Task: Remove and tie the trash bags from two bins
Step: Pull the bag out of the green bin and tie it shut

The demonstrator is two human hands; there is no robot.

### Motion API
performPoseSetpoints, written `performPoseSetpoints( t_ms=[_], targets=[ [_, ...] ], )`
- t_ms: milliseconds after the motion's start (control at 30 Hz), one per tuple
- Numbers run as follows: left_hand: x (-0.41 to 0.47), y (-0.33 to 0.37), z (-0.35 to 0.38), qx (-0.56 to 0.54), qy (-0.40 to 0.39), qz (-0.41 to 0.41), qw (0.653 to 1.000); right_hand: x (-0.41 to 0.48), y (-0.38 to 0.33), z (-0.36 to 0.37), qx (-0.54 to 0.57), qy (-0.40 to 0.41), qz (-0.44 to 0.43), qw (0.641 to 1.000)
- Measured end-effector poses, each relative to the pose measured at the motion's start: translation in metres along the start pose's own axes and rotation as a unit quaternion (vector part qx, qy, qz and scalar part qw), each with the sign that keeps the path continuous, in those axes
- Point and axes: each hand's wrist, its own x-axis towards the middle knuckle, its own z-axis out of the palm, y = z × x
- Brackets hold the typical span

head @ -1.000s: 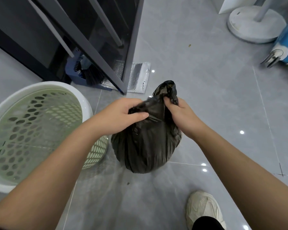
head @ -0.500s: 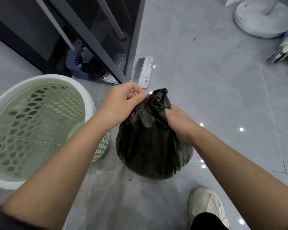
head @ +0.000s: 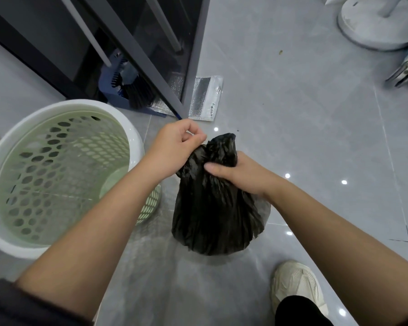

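Note:
A full black trash bag point(head: 212, 215) hangs just above the grey tiled floor in the middle of the view, its neck gathered into a bunch at the top. My left hand point(head: 174, 147) pinches a strip of the bag's neck from the left. My right hand point(head: 236, 172) clamps the neck from the right, thumb across the plastic. To the left stands a pale green perforated bin point(head: 14, 140) with a white rim and no bag inside.
A dark glass door frame point(head: 193, 55) stands behind the bag, with a blue dustpan and brush point(head: 127, 88) and a silver foil pouch point(head: 205, 97) at its foot. A white fan base point(head: 375, 27) sits far right. My shoe point(head: 297, 285) is bottom right.
My left hand moved from gripping over the bag's top to pinching a strip at its left. My right hand slid down and round the neck. The bag's top end got shorter.

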Motion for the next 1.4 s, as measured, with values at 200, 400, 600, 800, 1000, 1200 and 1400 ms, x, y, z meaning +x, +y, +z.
performPoseSetpoints(
  t_ms=[200,400,600,800,1000,1200,1400],
  targets=[
    [-0.009,0.004,-0.027,0.036,-0.168,0.015,0.985,0.004,0.007,-0.001,0.026,0.031,0.019,0.999],
    [-0.010,-0.001,-0.029,0.084,-0.104,0.012,0.991,0.008,0.004,0.009,0.024,0.060,0.000,0.998],
    [-0.008,-0.004,-0.032,0.077,-0.093,0.016,0.993,0.010,0.012,0.015,0.075,0.036,0.030,0.996],
    [-0.006,-0.005,-0.015,0.128,-0.074,0.008,0.989,0.011,0.013,0.021,0.056,-0.008,0.008,0.998],
    [-0.008,-0.009,-0.015,0.106,-0.131,0.041,0.985,0.004,0.014,-0.002,-0.060,-0.012,0.030,0.998],
    [-0.018,-0.006,0.002,0.098,-0.244,0.149,0.953,-0.004,0.009,-0.026,-0.261,-0.106,0.077,0.956],
    [-0.018,-0.021,0.032,0.133,-0.258,0.154,0.945,0.004,0.019,-0.033,-0.337,-0.100,0.143,0.925]
  ],
)
